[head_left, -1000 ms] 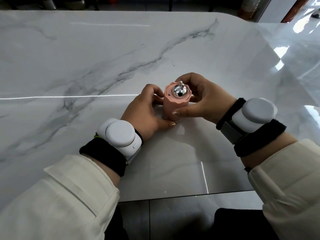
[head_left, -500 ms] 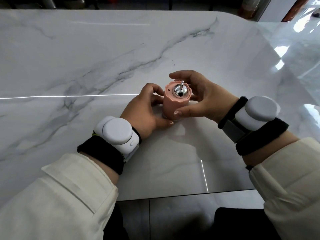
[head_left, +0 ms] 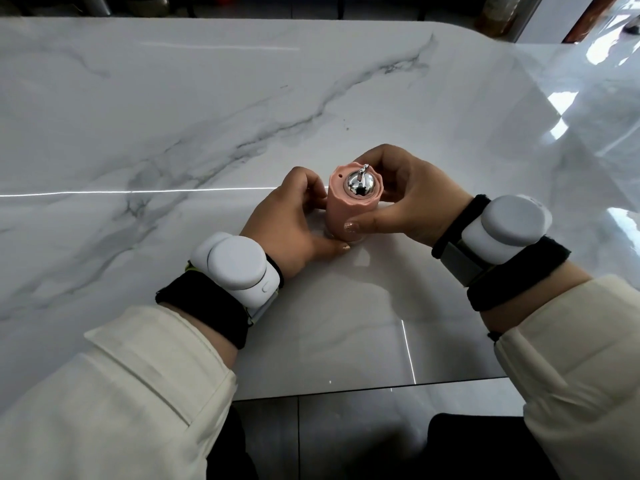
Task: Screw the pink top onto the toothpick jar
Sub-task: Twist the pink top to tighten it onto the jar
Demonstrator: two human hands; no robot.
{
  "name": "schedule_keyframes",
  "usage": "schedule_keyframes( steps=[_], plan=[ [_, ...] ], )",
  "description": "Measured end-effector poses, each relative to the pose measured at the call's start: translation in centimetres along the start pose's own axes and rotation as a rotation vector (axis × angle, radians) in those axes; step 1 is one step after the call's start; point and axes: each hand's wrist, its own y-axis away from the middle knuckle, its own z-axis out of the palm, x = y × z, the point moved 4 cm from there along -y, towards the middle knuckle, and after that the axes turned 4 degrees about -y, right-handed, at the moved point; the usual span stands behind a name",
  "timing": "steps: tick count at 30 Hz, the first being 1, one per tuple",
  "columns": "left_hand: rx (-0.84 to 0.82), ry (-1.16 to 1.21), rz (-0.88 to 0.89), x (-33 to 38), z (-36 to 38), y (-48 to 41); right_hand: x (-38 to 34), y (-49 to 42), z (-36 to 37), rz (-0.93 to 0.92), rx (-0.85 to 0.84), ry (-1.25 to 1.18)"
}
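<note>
On the white marble counter [head_left: 173, 133], the left hand [head_left: 291, 223] is bracing the clear jar's base (mostly hidden) while the right hand [head_left: 401, 199] fingers are gripping the fluted pink plastic top [head_left: 346, 211], likely mid-twist, next needing a regrip.

Glossy marble table [head_left: 207, 116]; matt, seemingly plastic pink top [head_left: 341, 211].

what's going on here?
A person at a white marble table is fitting the pink top onto a toothpick jar. The jar stands upright on the table, almost wholly hidden by the top and the hands. The left hand steadies it low down, thumb at the base. The right hand wraps the pink top, thumb across its front. A shiny metal knob sits in the top. Whether it is screwed fully down cannot be told.
</note>
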Motion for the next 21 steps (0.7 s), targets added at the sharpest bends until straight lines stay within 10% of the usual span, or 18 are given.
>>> schedule_keyframes(
  steps=[10, 21],
  plan=[
    [0.056, -0.056, -0.005, 0.4, 0.2, 0.0, -0.2, 0.2, 1.0, -0.001, 0.159, 0.159],
    [-0.007, -0.012, 0.0, -0.2, 0.0, -0.3, -1.1, 0.1, 0.0, -0.042, -0.176, -0.035]
  ],
)
